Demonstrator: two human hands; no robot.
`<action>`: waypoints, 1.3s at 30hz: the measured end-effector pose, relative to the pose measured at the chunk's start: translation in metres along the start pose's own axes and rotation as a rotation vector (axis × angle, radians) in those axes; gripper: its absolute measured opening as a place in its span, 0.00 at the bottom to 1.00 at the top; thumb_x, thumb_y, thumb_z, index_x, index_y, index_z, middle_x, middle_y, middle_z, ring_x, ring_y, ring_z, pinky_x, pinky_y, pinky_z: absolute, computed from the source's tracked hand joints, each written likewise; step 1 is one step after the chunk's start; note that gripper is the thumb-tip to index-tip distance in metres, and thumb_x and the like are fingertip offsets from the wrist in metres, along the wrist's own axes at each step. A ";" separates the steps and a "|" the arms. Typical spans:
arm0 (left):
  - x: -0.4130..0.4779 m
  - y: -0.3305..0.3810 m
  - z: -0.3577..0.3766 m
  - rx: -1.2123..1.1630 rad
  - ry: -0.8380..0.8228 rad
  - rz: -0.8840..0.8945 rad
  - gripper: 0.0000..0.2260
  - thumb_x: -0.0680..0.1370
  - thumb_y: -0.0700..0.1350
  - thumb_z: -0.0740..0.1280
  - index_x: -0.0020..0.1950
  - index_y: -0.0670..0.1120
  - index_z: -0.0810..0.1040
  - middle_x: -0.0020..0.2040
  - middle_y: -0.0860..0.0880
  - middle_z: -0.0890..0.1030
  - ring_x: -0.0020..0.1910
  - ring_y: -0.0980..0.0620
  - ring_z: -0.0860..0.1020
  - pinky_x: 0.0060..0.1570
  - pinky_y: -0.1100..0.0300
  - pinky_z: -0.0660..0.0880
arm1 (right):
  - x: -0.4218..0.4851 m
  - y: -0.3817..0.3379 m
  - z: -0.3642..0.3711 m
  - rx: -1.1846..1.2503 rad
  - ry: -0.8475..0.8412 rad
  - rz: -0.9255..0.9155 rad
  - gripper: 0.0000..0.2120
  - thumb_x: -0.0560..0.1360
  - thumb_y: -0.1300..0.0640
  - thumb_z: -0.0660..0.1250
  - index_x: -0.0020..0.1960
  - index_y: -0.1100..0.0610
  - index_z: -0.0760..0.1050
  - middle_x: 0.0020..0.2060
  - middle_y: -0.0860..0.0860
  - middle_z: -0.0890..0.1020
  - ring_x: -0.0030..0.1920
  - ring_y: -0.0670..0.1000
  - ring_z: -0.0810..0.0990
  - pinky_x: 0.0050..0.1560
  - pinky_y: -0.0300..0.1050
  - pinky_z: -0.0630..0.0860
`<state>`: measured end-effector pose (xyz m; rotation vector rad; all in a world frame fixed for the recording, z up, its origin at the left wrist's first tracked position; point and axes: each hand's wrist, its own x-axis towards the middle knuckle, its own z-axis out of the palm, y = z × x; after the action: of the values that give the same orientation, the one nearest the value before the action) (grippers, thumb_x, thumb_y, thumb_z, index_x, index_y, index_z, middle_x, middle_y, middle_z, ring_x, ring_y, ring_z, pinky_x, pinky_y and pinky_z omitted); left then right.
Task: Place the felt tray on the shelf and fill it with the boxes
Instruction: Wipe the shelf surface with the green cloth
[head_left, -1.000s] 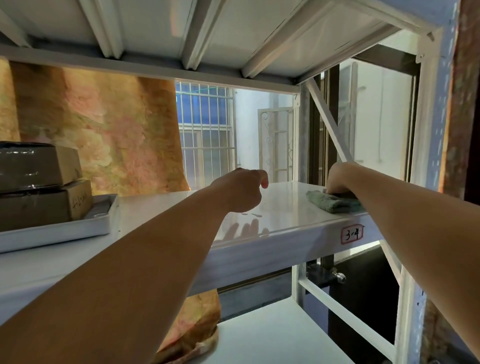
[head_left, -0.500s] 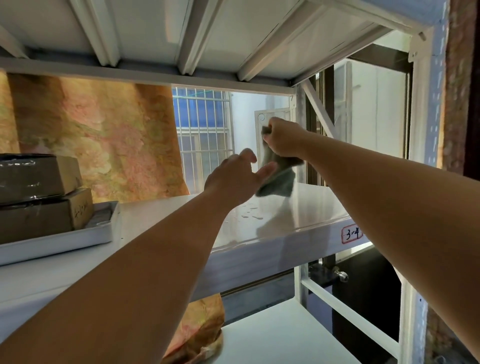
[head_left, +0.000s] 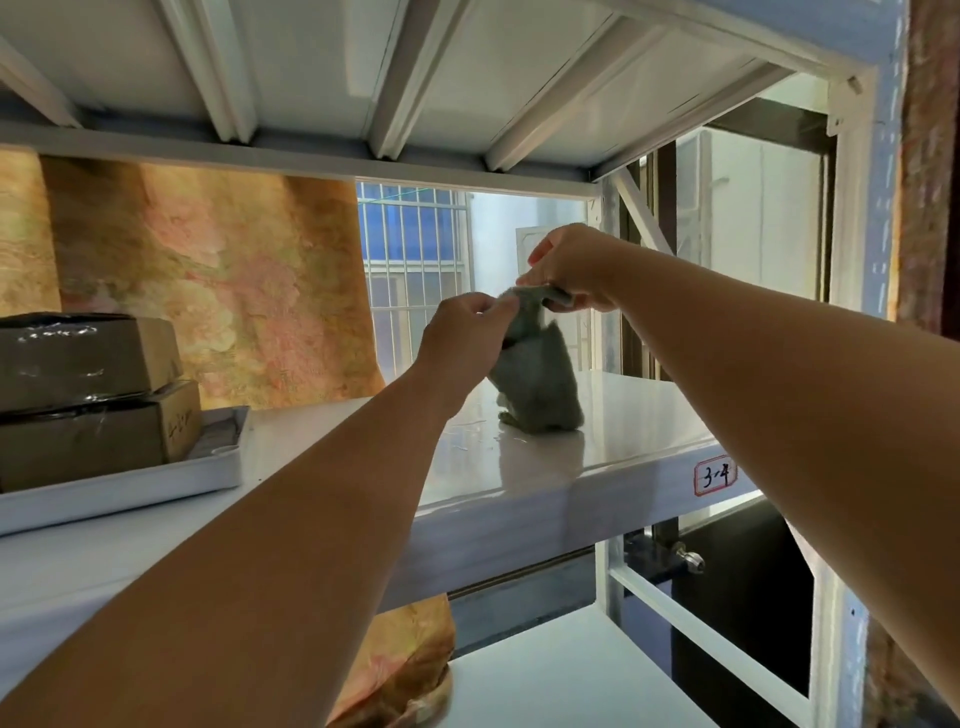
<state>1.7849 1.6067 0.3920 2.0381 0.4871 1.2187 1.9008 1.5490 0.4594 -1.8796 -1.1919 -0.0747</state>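
A limp grey-green felt tray (head_left: 540, 384) hangs folded above the white shelf (head_left: 597, 467), its lower end resting on the shelf top. My left hand (head_left: 462, 332) pinches its upper left edge. My right hand (head_left: 571, 267) grips the upper right edge, slightly higher. Two brown cardboard boxes (head_left: 88, 395) are stacked at the left of the shelf, wrapped in shiny tape.
The boxes sit in a shallow white tray (head_left: 171, 480) at the shelf's left. The shelf above hangs low overhead. A white upright post (head_left: 857, 208) and a diagonal brace stand at the right. A patterned orange sheet hangs behind. A label reading 3-4 (head_left: 716, 477) marks the front edge.
My right hand lifted the felt off the shelf's right end and carried it left and up. My left hand rose and took hold of its other edge, so it hangs between both hands.
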 end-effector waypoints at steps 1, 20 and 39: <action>0.000 0.000 0.000 -0.001 0.024 -0.009 0.13 0.80 0.49 0.60 0.57 0.43 0.78 0.49 0.47 0.78 0.48 0.49 0.76 0.46 0.58 0.73 | -0.001 0.000 -0.003 0.161 -0.042 0.025 0.13 0.75 0.64 0.68 0.59 0.65 0.76 0.49 0.58 0.80 0.42 0.48 0.79 0.44 0.41 0.81; 0.004 -0.019 -0.007 0.627 0.026 0.048 0.10 0.78 0.40 0.63 0.59 0.43 0.73 0.44 0.48 0.75 0.44 0.47 0.78 0.46 0.56 0.77 | 0.003 -0.013 -0.007 0.577 0.282 -0.178 0.12 0.75 0.69 0.61 0.36 0.57 0.72 0.37 0.55 0.76 0.46 0.56 0.79 0.52 0.52 0.81; 0.022 -0.002 -0.068 0.643 0.107 0.042 0.08 0.77 0.38 0.65 0.53 0.37 0.79 0.48 0.39 0.82 0.45 0.41 0.79 0.41 0.57 0.74 | -0.019 0.068 -0.007 0.614 0.219 0.275 0.11 0.78 0.66 0.57 0.59 0.66 0.71 0.38 0.52 0.74 0.39 0.48 0.79 0.38 0.37 0.80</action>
<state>1.7361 1.6477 0.4248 2.5228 0.9942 1.3134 1.9443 1.5210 0.4110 -1.4248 -0.6913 0.2106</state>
